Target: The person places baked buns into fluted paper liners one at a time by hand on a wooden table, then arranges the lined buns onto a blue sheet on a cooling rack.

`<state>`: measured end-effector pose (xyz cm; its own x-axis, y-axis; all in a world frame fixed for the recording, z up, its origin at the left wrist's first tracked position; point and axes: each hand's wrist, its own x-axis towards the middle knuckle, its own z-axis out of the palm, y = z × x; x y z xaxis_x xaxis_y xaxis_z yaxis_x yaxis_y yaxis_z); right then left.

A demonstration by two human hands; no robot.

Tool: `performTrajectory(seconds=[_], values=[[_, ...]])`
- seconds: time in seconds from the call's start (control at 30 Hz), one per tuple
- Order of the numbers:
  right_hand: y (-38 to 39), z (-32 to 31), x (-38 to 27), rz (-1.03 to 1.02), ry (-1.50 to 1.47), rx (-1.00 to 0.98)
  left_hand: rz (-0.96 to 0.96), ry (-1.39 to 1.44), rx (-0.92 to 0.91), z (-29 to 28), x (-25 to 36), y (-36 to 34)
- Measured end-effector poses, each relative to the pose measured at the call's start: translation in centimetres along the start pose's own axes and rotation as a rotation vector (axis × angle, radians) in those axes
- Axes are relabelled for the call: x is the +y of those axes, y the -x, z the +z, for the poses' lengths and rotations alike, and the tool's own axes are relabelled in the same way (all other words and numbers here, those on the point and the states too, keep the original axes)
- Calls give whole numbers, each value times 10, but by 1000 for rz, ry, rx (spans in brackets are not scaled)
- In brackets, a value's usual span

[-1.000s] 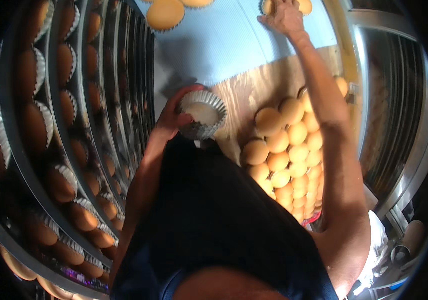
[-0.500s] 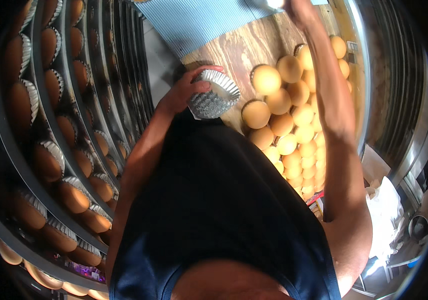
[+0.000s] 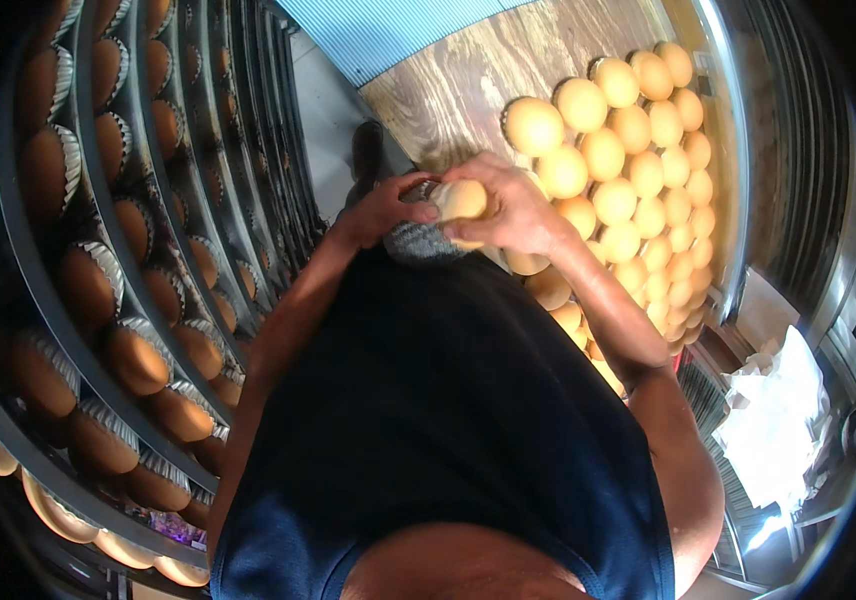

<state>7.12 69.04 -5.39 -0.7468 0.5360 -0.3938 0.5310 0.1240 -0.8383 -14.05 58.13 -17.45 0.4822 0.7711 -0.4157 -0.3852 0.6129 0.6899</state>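
My left hand (image 3: 388, 213) is closed on a stack of silvery fluted baking cups (image 3: 420, 243), held in front of my waist at the table's near edge. Right against it, my right hand (image 3: 520, 207) curls round a small golden cake (image 3: 465, 199), thumb below and fingers above. A pale strip shows at the cake's left side, by my left fingertips. How far the cake sits inside a cup is hidden by my fingers.
Rows of round golden cakes (image 3: 613, 200) crowd the right of the wooden table (image 3: 448, 95). A blue ribbed mat (image 3: 388, 35) lies at the far end. On my left stands a rack (image 3: 78, 350) of cakes in fluted cups. White crumpled paper (image 3: 773, 420) is at the lower right.
My right hand has come back from the mat at the far end to my left hand, now with a cake in it. My left hand keeps the cup stack, slightly lower.
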Motion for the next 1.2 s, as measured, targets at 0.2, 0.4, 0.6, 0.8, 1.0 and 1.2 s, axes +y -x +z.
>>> performTrajectory(seconds=[0.2,0.4,0.6,0.8,1.0,1.2], values=[[-13,18,40,73,664,308,-15,138,154,-29,-3,26],[-57,4,58,-9,886,509,173,276,234,-57,13,47],[-62,41,-24,-28,105,-362,362,338,309,-57,51,61],[-91,46,49,-54,510,116,496,427,284,-64,64,68],[-111,43,26,-164,675,283,473,362,284,-71,66,75],[-166,-22,-2,-47,336,-133,489,378,313,-87,71,61]])
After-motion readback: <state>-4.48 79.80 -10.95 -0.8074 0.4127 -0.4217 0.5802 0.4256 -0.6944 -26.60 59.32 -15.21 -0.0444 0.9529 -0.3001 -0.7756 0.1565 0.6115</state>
